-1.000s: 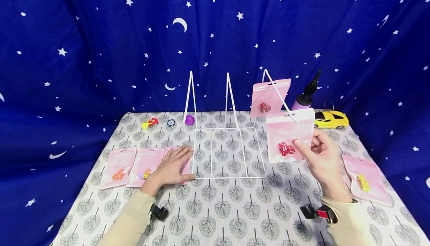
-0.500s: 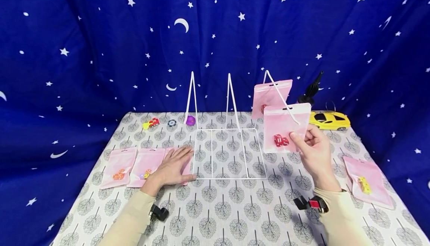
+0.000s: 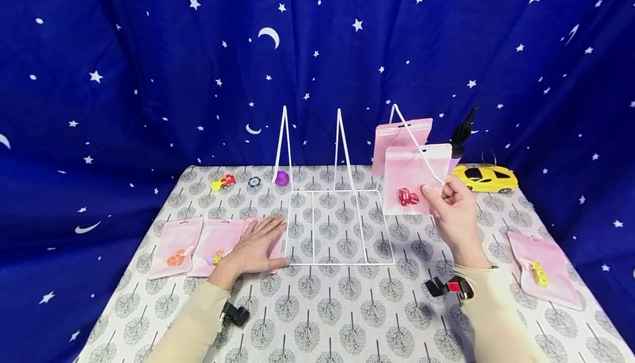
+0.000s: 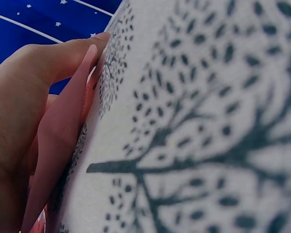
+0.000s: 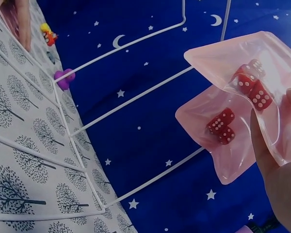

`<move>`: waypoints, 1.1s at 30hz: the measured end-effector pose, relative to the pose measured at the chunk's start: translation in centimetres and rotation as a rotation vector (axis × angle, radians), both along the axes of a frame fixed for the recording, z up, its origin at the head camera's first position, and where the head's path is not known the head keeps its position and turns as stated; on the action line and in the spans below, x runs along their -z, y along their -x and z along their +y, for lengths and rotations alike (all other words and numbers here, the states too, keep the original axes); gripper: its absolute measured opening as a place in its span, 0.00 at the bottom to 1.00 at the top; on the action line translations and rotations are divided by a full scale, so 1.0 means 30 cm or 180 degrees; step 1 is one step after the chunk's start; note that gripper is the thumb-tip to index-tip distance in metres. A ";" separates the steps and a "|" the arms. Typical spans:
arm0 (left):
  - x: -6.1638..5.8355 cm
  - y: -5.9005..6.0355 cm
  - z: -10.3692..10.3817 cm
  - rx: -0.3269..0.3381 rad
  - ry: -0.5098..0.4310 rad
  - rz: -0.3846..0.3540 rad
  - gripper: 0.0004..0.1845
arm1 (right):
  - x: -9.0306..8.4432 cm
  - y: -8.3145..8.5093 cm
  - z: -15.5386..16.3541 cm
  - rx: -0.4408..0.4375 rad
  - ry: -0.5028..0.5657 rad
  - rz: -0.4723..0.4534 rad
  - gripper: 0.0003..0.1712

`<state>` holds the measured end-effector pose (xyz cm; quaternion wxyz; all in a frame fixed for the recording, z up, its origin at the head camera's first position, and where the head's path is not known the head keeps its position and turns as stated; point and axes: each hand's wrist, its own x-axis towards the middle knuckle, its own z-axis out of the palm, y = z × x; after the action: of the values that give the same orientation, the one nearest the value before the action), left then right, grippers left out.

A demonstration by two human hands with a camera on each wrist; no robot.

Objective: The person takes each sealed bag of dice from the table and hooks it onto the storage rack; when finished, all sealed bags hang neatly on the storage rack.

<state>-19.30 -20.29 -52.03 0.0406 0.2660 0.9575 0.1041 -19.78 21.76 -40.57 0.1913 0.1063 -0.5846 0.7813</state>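
Head view: right hand (image 3: 453, 209) is pinching the pink dice bag (image 3: 414, 178) at the wire rack's (image 3: 339, 225) 2 o'clock prong | left hand (image 3: 255, 247) is lying flat, fingers straight, on a table bag (image 3: 270, 244) | right wrist view alone is showing a second hung bag (image 5: 242, 58) behind.

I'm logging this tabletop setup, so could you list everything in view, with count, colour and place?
Wire rack: one, white, table centre, three slanted prongs.
Held bag: one, pink with red dice, on the rack's right prong.
Hung bag: one, pink, on the same prong, behind the held bag.
Flat bags: three, pink, table left; the third lies under the left hand.
Lone bag: one, pink with yellow dice, table right.
Toy car: one, yellow, far right.
Bottle: one, black top, behind the bags.
Small toys: three, far left edge; yellow-red, dark blue, purple.
Tablecloth: one, grey tree print.
Left hand: flat on a bag.
Right hand: grip on the held bag's edge.
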 end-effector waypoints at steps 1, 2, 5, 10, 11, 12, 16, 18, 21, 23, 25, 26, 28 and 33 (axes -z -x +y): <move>0.000 0.001 0.000 0.0000 0.0003 -0.0003 0.54 | 0.000 0.006 -0.001 0.0006 0.0005 -0.0010 0.10; -0.001 0.001 -0.001 -0.0003 0.0014 -0.0002 0.54 | 0.000 0.012 -0.003 0.0008 0.0019 -0.0014 0.09; -0.004 0.004 -0.001 0.0016 -0.0006 0.0022 0.54 | 0.000 0.027 -0.007 0.0026 0.0068 -0.0032 0.08; -0.006 0.008 -0.002 0.0015 -0.0018 0.0045 0.54 | 0.004 0.052 -0.017 0.0003 0.0180 -0.0048 0.09; -0.005 0.007 -0.002 0.0009 -0.0019 0.0038 0.54 | 0.005 0.057 -0.019 -0.0008 0.0208 -0.0046 0.09; -0.004 0.007 -0.002 0.0002 -0.0007 0.0028 0.54 | 0.006 0.062 -0.021 -0.0026 0.0242 -0.0044 0.09; 0.006 0.006 -0.001 0.0000 -0.0027 0.0001 0.54 | 0.011 0.081 -0.026 -0.0018 0.0269 -0.0055 0.09; 0.009 0.006 -0.001 -0.0001 -0.0039 0.0000 0.54 | 0.012 0.090 -0.025 0.0002 0.0247 -0.0076 0.09; 0.010 0.006 -0.001 -0.0006 -0.0037 -0.0002 0.54 | 0.015 0.101 -0.023 0.0018 0.0242 -0.0099 0.09; 0.009 0.006 -0.001 -0.0001 -0.0030 -0.0002 0.55 | 0.015 0.108 -0.023 -0.0003 0.0274 -0.0088 0.09; 0.009 0.007 -0.002 0.0001 -0.0013 -0.0004 0.55 | 0.015 0.115 -0.025 -0.0017 0.0315 -0.0088 0.09; 0.009 0.007 -0.002 0.0002 -0.0013 -0.0003 0.55 | 0.015 0.119 -0.026 -0.0003 0.0304 -0.0091 0.09; 0.009 0.007 -0.002 0.0003 -0.0011 -0.0001 0.54 | 0.013 0.128 -0.027 0.0028 0.0287 -0.0090 0.09; 0.011 0.007 -0.003 -0.0011 -0.0005 -0.0006 0.54 | 0.013 0.151 -0.030 0.0091 0.0248 -0.0100 0.09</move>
<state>-19.52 -20.37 -52.36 0.0411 0.2643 0.9578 0.1052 -24.33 20.86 -40.97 0.1973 0.0782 -0.5581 0.8022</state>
